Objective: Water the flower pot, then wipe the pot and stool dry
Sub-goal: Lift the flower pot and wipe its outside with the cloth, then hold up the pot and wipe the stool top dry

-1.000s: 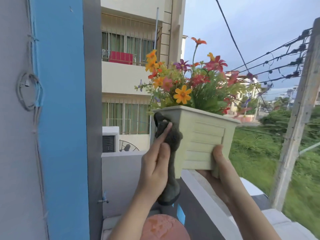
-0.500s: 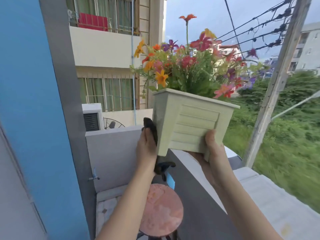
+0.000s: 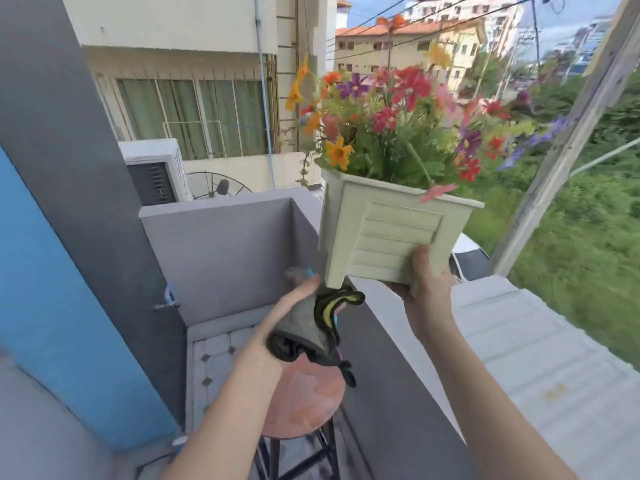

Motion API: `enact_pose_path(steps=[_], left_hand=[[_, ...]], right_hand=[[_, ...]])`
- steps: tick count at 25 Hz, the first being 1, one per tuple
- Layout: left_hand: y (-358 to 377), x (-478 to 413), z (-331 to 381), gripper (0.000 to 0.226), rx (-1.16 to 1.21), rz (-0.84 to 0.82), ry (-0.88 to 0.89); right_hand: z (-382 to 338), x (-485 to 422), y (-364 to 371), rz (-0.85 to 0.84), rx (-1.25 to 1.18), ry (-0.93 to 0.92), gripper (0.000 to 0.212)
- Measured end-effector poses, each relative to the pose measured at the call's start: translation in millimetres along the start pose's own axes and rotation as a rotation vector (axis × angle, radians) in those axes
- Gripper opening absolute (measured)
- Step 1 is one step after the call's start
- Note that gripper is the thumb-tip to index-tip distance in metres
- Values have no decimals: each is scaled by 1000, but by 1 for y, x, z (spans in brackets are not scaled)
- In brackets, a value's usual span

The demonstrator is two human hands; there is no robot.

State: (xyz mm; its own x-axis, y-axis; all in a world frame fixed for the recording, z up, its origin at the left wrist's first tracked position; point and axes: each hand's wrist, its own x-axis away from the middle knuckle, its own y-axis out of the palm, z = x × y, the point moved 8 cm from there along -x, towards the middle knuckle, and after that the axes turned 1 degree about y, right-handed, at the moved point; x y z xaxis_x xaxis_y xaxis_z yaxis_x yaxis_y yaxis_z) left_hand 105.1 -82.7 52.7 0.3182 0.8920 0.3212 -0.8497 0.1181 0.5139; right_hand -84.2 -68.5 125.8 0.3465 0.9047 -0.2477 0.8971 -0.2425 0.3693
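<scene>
- Balcony setting: grey parapet wall [image 3: 221, 258] running from left to far centre, blue wall panel [image 3: 52, 306] at near left, neighbouring buildings and green ground lying beyond.
- Flower pot [image 3: 391, 237]: pale green, square, slatted sides, filled with mixed flowers [image 3: 398, 109]; being held aloft and tilted, well above the stool, over the parapet edge.
- Right hand [image 3: 429, 289]: fingers clenching around the pot's lower near corner, thumb lying on the slatted face, palm supporting underneath.
- Left hand [image 3: 298, 313]: fingers grasping a bunched grey cloth [image 3: 304, 334] with yellow-and-black edging, just below the pot's near-left foot; whether cloth is touching the foot cannot be told.
- Stool [image 3: 304, 400]: round pinkish seat on dark legs, standing at near centre below the cloth, nothing resting on it.
- Progress, judged: no watering vessel is showing, so watering is probably finished; wiping of the pot is appearing to be under way at its base.
- Remaining, judged: finishing the pot, drying the stool seat, and presumably setting the pot back down.
</scene>
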Motion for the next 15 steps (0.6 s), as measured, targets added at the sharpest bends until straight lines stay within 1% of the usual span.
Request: enact_pose_path(steps=[1,2,3,5,6,7,9,10,12,15], left_hand=[[-12,-12,-10,28,3,55,-20],[-32,-30,-26,44,-11,142,-61],[-57,-47,-42,59,-12,233,-102],[-98,-74,-73,65,23,353,-160],[-103,-74,-76,63,20,391,-164],[-104,-72,-78,57,18,428,-164],[-107,-75,-84,30,37,460,-157],[-115,-78,-94,19,25,490,-185],[-133,-82,-116,16,-10,548,-265],[-160,-93,-132,16,-5,597,-275]], right_hand=[[13,-10,-7,0,22,15,35],[29,-20,-15,-2,41,44,46],[47,-29,-24,3,54,72,52],[82,-44,-44,16,72,104,48],[96,-49,-52,27,70,115,48],[112,-54,-61,43,71,125,49],[139,-61,-74,55,91,142,53],[157,-63,-81,61,106,160,53],[188,-65,-96,109,132,176,52],[221,-70,-115,133,161,135,49]])
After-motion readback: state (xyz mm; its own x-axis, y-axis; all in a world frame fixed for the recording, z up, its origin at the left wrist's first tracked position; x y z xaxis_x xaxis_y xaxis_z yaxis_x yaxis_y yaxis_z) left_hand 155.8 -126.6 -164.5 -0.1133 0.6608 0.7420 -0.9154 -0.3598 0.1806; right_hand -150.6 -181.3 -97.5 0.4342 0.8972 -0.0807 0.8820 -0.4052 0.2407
